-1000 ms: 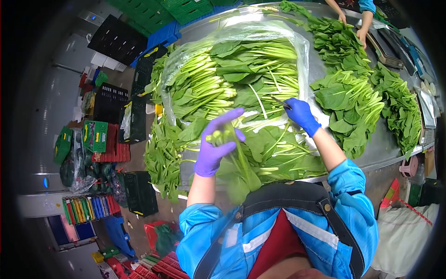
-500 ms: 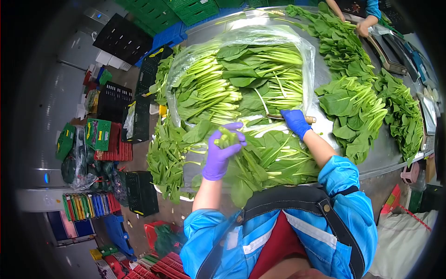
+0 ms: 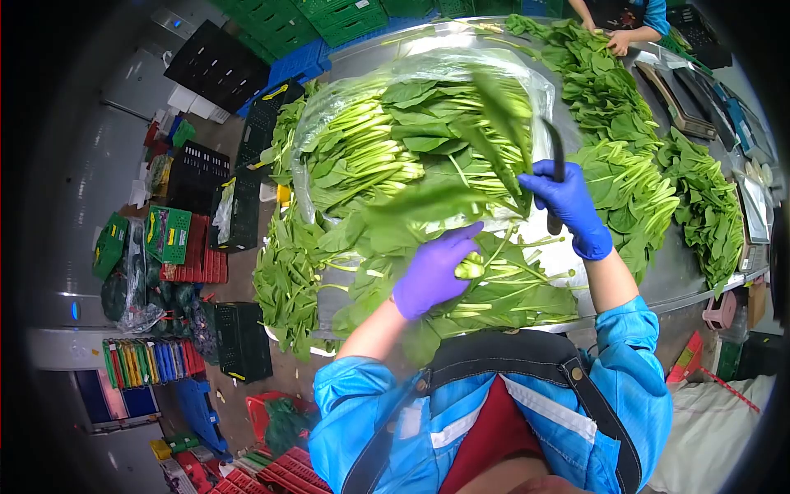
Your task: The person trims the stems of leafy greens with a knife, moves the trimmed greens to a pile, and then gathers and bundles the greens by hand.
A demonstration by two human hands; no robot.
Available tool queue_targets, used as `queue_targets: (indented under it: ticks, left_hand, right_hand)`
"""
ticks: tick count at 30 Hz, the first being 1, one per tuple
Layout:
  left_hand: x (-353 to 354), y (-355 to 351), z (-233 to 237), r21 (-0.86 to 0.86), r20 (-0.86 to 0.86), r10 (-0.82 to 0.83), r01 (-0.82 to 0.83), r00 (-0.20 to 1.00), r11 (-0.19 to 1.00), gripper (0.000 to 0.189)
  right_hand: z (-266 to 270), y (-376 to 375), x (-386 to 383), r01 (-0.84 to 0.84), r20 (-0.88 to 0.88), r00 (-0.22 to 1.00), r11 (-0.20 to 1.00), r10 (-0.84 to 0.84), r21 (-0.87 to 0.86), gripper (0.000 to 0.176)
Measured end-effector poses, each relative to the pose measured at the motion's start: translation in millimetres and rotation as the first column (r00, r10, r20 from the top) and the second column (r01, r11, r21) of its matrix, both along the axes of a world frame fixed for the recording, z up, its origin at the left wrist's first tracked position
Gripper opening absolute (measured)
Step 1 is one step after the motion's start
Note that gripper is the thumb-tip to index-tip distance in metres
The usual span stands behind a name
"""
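Note:
My left hand [image 3: 434, 276], in a purple glove, is closed around a bunch of leafy greens [image 3: 469, 267], with the pale stem ends poking out near the thumb. In a blue glove, my right hand [image 3: 568, 202] grips a knife [image 3: 557, 150] whose dark curved blade points away from me. Between its thumb and fingertips the same hand pinches a leafy stalk [image 3: 500, 115], blurred by motion. Beneath both hands lie loose greens [image 3: 527, 300] near the table edge. Beyond them, an open clear plastic bag [image 3: 539, 95] holds stacked greens in rows.
More piles of greens [image 3: 629, 198] lie along the right of the metal table [image 3: 699, 255]. At the far right, another person's hands [image 3: 617, 39] handle greens. Black crates [image 3: 243, 342], green crates [image 3: 341, 20] and red crates [image 3: 296, 473] stand around the table.
My right hand has lifted and moved right, turning the knife upright, and now pinches a leafy stalk. My left hand has moved right and lower with its bunch. The other person's hands have shifted left.

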State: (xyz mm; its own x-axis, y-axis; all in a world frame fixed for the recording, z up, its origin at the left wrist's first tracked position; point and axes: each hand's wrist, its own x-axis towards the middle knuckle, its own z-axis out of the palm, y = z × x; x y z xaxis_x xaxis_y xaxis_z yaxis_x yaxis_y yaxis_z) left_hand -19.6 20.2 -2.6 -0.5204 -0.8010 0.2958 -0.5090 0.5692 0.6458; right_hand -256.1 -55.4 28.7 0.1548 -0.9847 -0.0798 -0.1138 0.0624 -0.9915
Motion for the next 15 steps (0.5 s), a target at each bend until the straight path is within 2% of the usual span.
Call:
queue_targets:
  ticks: [2, 3, 4, 5, 6, 7, 8, 10, 12, 14, 15]
  left_hand:
    - [-3.1, -1.0, 1.0, -0.053, -0.008, -0.022, 0.021, 1.000, 0.998, 0.032]
    - [-5.1, -1.2, 6.1, -0.142, 0.012, -0.033, 0.034, 0.999, 0.989, 0.030]
    - [-6.1, -1.6, 9.3, -0.230, 0.033, -0.042, 0.049, 0.999, 0.972, 0.028]
    - [-4.7, -2.4, 6.9, -0.230, 0.037, -0.047, 0.054, 0.998, 0.972, 0.028]
    - [-1.7, -3.4, 1.8, -0.375, 0.109, -0.138, 0.169, 0.984, 0.911, 0.027]
    - [-0.5, -4.0, 1.5, -0.501, 0.192, -0.214, 0.283, 0.958, 0.818, 0.025]
    - [0.3, -5.1, 0.9, -0.498, 0.192, -0.216, 0.284, 0.957, 0.819, 0.025]
    - [-1.1, -6.6, 5.9, -0.397, 0.518, -0.353, 0.584, 0.779, 0.708, 0.029]
    - [-6.8, -3.8, -1.2, -0.339, 0.487, -0.393, 0.583, 0.780, 0.738, 0.036]
    - [-11.6, -0.4, 1.2, -0.269, 0.426, -0.411, 0.546, 0.806, 0.794, 0.035]
    - [-12.3, -1.1, -1.2, -0.322, 0.292, -0.369, 0.454, 0.882, 0.831, 0.033]
  right_hand:
    - [15.6, 6.0, -3.7, -0.057, 0.154, 0.987, 0.997, 0.048, 0.053, 0.020]
    - [22.4, 7.3, -5.7, -0.103, 0.082, 0.992, 0.988, 0.094, 0.117, 0.024]
    - [17.9, 6.9, -5.5, -0.099, 0.085, 0.992, 0.988, 0.089, 0.115, 0.024]
    - [6.3, 5.7, -3.4, -0.200, 0.249, 0.959, 0.948, 0.138, 0.246, 0.027]
    - [-8.2, 5.5, 0.3, -0.316, 0.413, 0.897, 0.881, 0.157, 0.353, 0.030]
    - [-26.5, 7.3, 6.8, -0.350, 0.464, 0.876, 0.838, 0.133, 0.419, 0.032]
    - [-42.1, 8.8, 13.2, -0.395, 0.501, 0.857, 0.778, 0.121, 0.488, 0.033]
    - [-51.7, 18.4, 25.1, -0.454, 0.497, 0.847, 0.744, 0.189, 0.490, 0.034]
    - [-57.6, 31.7, 40.8, -0.380, 0.484, 0.873, 0.711, 0.064, 0.592, 0.033]
    - [-68.3, 35.5, 42.3, -0.368, 0.481, 0.873, 0.751, 0.077, 0.548, 0.028]
    - [-69.4, 34.3, 38.1, -0.347, 0.411, 0.899, 0.818, 0.150, 0.459, 0.027]
